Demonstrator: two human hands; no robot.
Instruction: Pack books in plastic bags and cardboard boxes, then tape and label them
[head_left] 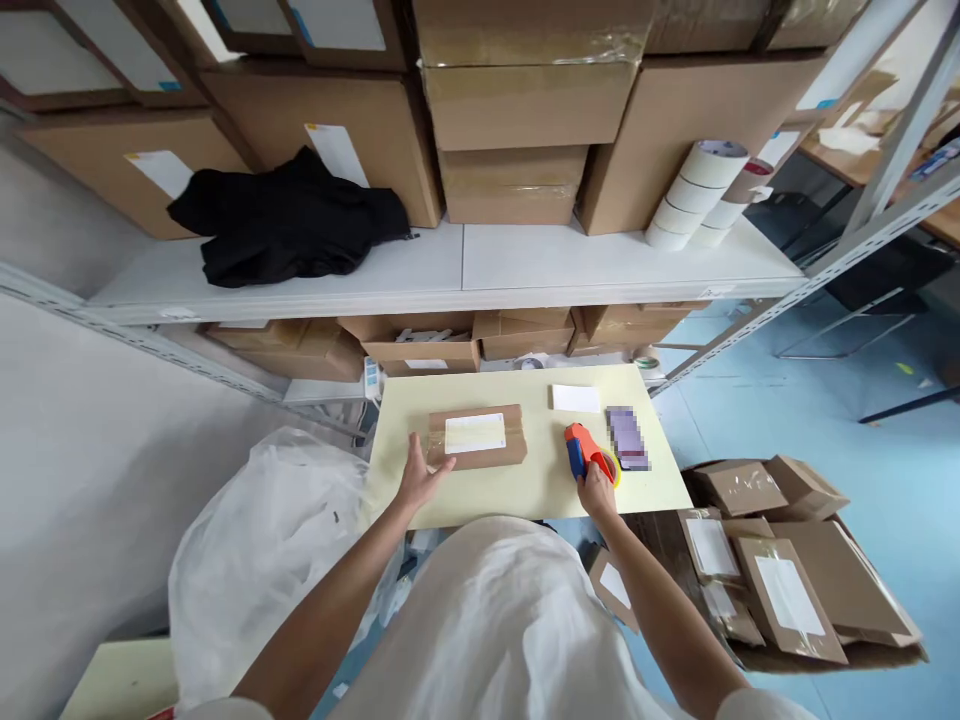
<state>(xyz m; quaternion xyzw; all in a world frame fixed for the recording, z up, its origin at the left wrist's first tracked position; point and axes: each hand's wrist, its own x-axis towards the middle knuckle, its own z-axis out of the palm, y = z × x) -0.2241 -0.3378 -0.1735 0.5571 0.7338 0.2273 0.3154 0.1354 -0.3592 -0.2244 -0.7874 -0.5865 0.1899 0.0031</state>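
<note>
1. Shelf [517, 268]: beyond both hands, with brown cartons stacked on it; the left hand [420, 478] and right hand [598, 492] are well short of it.
2. Plastic bag [262, 560]: a whitish, crumpled heap to the left of the left hand and lower than it.
3. Big carton [840, 657]: low down to the right of the right hand, filled with brown parcels [795, 600], several bearing white labels.
4. Table [517, 495]: pale yellow, under both hands.
5. Black cloth [292, 220]: on the shelf, beyond the left hand and toward its left.
6. Tape rolls [694, 195]: stacked in leaning columns on the shelf, beyond the right hand and off to its right.
7. Box [480, 461]: on the table, just right of the left hand, its long side running toward the right hand. The left hand is spread around its near left corner, thumb at the near edge, not clasped.
8. Tape gun [579, 440]: orange and blue, gripped in the right hand, its head pointing away from the person.
9. Phone-like thing [628, 438]: pixelated, just right of the tape gun.
10. White slip [576, 398]: beyond the right hand, past the tape gun.
</note>
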